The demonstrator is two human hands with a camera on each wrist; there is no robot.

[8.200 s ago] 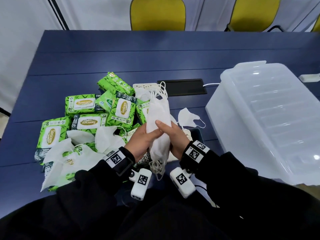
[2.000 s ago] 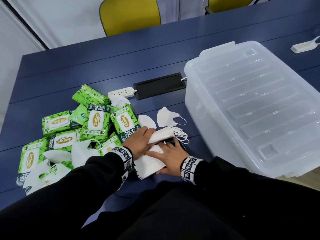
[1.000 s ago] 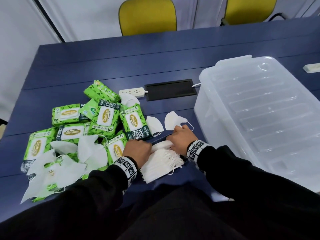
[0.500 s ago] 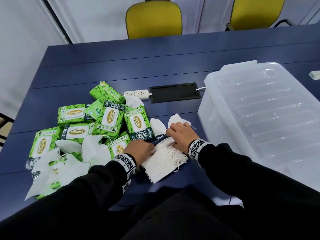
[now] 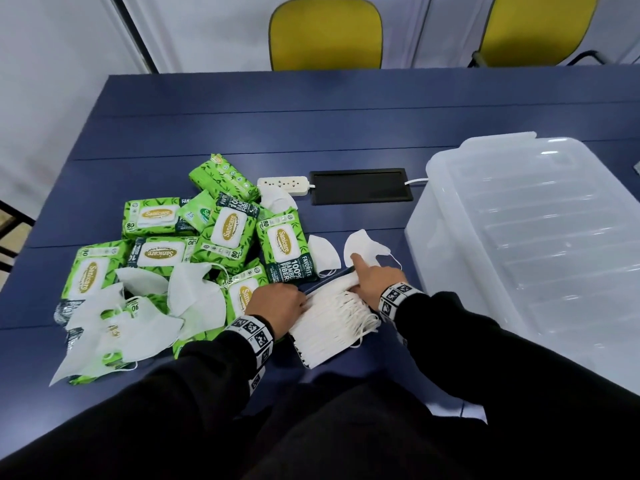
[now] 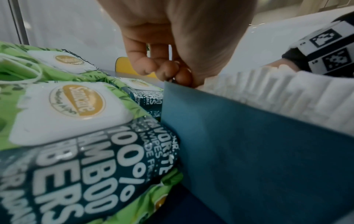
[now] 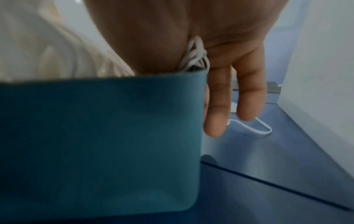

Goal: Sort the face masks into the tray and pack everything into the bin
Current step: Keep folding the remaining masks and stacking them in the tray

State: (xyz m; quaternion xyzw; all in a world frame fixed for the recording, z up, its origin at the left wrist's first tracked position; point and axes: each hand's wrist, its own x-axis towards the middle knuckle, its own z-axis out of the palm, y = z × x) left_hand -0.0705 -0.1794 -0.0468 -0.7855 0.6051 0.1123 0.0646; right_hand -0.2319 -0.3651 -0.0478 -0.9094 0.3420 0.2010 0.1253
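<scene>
A stack of white face masks (image 5: 332, 323) stands on edge in a blue tray (image 6: 249, 151) near the table's front edge. My left hand (image 5: 277, 303) is at the stack's left end with its fingers (image 6: 168, 71) curled down at the tray's corner. My right hand (image 5: 374, 282) presses its palm on the ear loops (image 7: 195, 57) at the right end. Its fingers (image 7: 216, 113) hang straight outside the tray (image 7: 95, 136), and the index finger points at a loose mask (image 5: 367, 249). Another loose mask (image 5: 323, 252) lies beside that one.
Green wipes packs (image 5: 228, 230) and several loose masks (image 5: 114, 327) are piled to the left. A clear bin (image 5: 519, 254) with its lid on stands at the right. Behind lie a power strip (image 5: 282, 185) and a black hatch (image 5: 360, 187). Yellow chairs (image 5: 325, 29) stand beyond the table.
The stack, held upright in the air earlier, now sits in the tray under both hands. In the last half second my right index finger has stretched toward the loose mask.
</scene>
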